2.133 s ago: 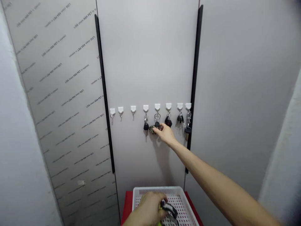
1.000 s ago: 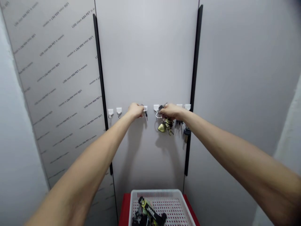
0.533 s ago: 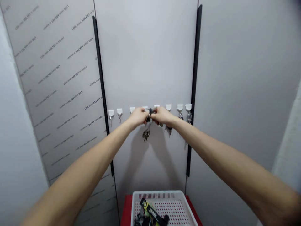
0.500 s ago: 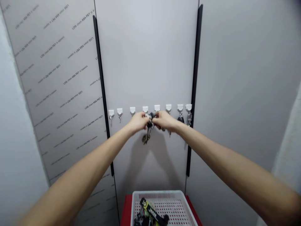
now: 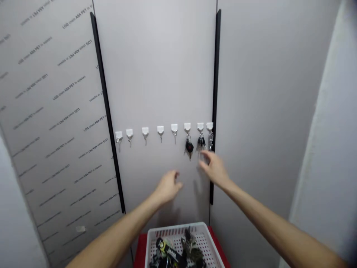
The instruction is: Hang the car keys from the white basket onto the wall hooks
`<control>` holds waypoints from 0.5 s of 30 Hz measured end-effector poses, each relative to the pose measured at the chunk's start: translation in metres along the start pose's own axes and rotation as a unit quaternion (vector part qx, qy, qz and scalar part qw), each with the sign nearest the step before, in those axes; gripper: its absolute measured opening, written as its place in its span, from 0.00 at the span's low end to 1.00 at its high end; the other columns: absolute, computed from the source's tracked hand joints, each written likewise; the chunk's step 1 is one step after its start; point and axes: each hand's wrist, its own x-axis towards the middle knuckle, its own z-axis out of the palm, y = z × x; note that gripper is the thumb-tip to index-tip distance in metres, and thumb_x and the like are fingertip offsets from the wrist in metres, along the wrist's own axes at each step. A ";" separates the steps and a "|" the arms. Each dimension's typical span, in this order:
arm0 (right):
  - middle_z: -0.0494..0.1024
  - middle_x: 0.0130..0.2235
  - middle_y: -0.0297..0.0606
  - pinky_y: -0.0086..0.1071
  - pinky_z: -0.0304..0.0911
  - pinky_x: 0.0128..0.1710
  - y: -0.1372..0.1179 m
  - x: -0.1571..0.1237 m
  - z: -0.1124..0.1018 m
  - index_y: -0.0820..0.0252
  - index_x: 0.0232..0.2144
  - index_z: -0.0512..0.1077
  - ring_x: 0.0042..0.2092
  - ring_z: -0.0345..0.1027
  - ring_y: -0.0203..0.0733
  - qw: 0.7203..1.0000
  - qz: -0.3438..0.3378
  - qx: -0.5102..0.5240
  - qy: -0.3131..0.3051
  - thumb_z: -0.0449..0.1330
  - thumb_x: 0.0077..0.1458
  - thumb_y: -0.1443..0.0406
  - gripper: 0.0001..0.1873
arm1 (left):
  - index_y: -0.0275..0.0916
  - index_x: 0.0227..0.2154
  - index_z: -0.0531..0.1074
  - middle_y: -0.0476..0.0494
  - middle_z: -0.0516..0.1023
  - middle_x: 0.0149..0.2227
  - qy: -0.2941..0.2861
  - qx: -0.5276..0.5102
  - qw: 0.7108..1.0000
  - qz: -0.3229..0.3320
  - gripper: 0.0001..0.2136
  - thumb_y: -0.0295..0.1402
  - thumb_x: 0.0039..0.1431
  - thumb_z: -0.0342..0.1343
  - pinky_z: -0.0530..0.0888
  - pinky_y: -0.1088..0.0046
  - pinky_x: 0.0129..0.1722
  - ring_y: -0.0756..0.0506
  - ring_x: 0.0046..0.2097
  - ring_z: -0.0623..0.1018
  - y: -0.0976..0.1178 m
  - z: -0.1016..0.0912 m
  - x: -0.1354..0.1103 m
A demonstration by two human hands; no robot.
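A row of white hooks [image 5: 160,130] is stuck on the grey panel. The five hooks on the left are bare. The three on the right carry keys: a black fob with a red dot [image 5: 189,146], a black bunch of keys [image 5: 201,141] and a metal ring [image 5: 211,139]. My right hand [image 5: 215,170] is raised just below the black bunch, fingers stretched toward it and slightly blurred, holding nothing. My left hand [image 5: 168,187] hangs lower, in front of the panel, fingers loosely apart and empty.
A white perforated basket [image 5: 206,235] sits on a red surface [image 5: 137,253] at the bottom, with several key bunches and a black-and-yellow strap inside. Black vertical strips [image 5: 106,115] edge the panel. A film-covered panel stands at the left.
Both hands were together on a key bunch at the middle hooks; those hooks are now bare and more keys lie in the basket. Both hands are now apart and empty, below the row.
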 end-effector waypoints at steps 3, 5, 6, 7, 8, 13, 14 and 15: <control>0.68 0.35 0.42 0.35 0.56 0.36 -0.003 0.048 -0.015 0.65 0.37 0.62 0.36 0.61 0.40 0.993 0.044 -0.017 0.106 0.50 0.38 0.62 0.20 | 0.35 0.39 0.60 0.40 0.66 0.39 0.148 -0.014 0.988 -0.038 0.18 0.34 0.42 0.46 0.62 0.74 0.36 0.47 0.39 0.66 0.028 -0.010 0.049; 0.70 0.31 0.41 0.32 0.57 0.32 -0.004 0.064 -0.017 0.65 0.37 0.62 0.32 0.62 0.38 0.993 0.074 -0.021 0.085 0.49 0.39 0.61 0.20 | 0.37 0.36 0.62 0.42 0.69 0.35 0.168 -0.029 0.983 -0.072 0.15 0.35 0.43 0.45 0.63 0.73 0.34 0.47 0.37 0.68 0.042 -0.007 0.072; 0.70 0.28 0.40 0.31 0.57 0.31 -0.003 0.067 -0.016 0.65 0.36 0.63 0.30 0.63 0.37 0.994 0.085 -0.021 0.068 0.49 0.39 0.62 0.19 | 0.37 0.34 0.64 0.43 0.70 0.33 0.164 -0.032 0.983 -0.081 0.13 0.34 0.43 0.44 0.63 0.73 0.33 0.47 0.35 0.68 0.046 -0.005 0.080; 0.70 0.26 0.38 0.30 0.57 0.29 -0.002 0.069 -0.016 0.64 0.34 0.64 0.28 0.62 0.36 0.994 0.095 -0.019 0.055 0.48 0.39 0.62 0.17 | 0.37 0.31 0.66 0.43 0.71 0.31 0.157 -0.034 0.984 -0.082 0.11 0.34 0.43 0.44 0.64 0.74 0.32 0.48 0.34 0.69 0.049 -0.002 0.085; 0.70 0.24 0.37 0.28 0.57 0.27 0.000 0.069 -0.016 0.64 0.32 0.65 0.26 0.62 0.35 0.994 0.105 -0.012 0.041 0.49 0.39 0.63 0.15 | 0.37 0.27 0.67 0.43 0.71 0.29 0.152 -0.035 0.985 -0.078 0.10 0.33 0.43 0.43 0.64 0.74 0.30 0.48 0.32 0.69 0.050 0.000 0.088; 0.70 0.23 0.35 0.24 0.55 0.24 0.012 0.073 -0.028 0.63 0.23 0.67 0.25 0.61 0.33 0.994 0.111 -0.012 0.011 0.48 0.37 0.66 0.10 | 0.35 0.20 0.66 0.46 0.70 0.20 0.146 -0.126 0.981 -0.020 0.10 0.31 0.43 0.41 0.64 0.79 0.22 0.52 0.23 0.69 0.053 -0.017 0.093; 0.70 0.22 0.35 0.24 0.54 0.24 0.012 0.077 -0.031 0.63 0.23 0.67 0.25 0.61 0.33 0.994 0.103 -0.022 0.009 0.48 0.37 0.66 0.10 | 0.35 0.20 0.66 0.47 0.69 0.20 0.150 -0.150 0.977 -0.012 0.10 0.30 0.43 0.41 0.64 0.80 0.22 0.53 0.22 0.69 0.056 -0.024 0.096; 0.70 0.22 0.35 0.24 0.54 0.24 0.010 0.083 -0.034 0.63 0.23 0.67 0.25 0.61 0.33 0.995 0.096 -0.032 0.010 0.47 0.37 0.67 0.10 | 0.35 0.20 0.66 0.47 0.69 0.20 0.153 -0.168 0.974 -0.009 0.09 0.29 0.42 0.41 0.64 0.81 0.21 0.54 0.21 0.68 0.060 -0.032 0.099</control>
